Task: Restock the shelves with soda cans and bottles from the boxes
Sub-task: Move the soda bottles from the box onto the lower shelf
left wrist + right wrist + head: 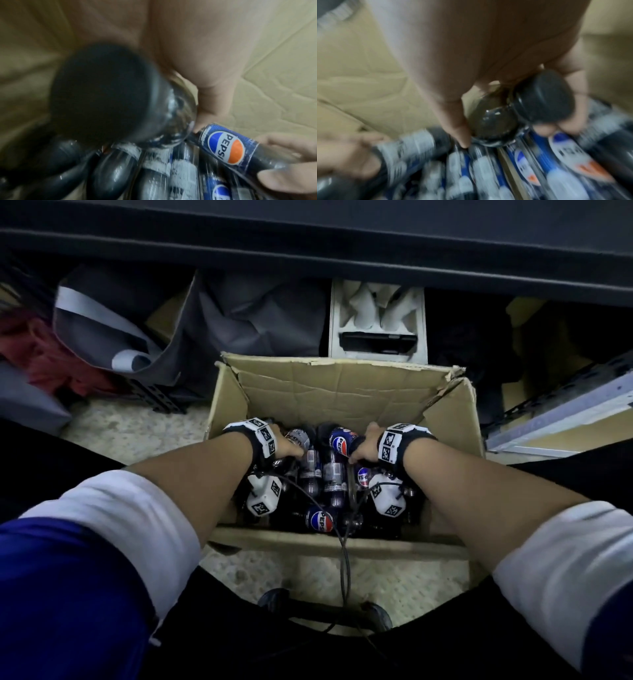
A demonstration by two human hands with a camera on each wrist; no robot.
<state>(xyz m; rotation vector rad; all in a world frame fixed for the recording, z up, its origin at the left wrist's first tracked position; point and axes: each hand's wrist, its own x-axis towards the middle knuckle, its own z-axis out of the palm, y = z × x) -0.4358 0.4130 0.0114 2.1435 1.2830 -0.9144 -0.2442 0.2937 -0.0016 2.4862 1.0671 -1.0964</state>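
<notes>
Reaching into the box (346, 392), both hands grip bottles by the neck: the left hand (287, 448) holds a grey-label bottle (298, 439), the right hand (364, 447) a Pepsi bottle (340, 442). More bottles (320, 518) lie packed beneath them, on the floor (137, 426).

one box (342, 392), two hands (287, 446) — perhaps ten bottles (318, 518)

Your left hand (287, 447) and right hand (364, 448) reach down side by side, each curled around a Pepsi bottle's neck.
</notes>
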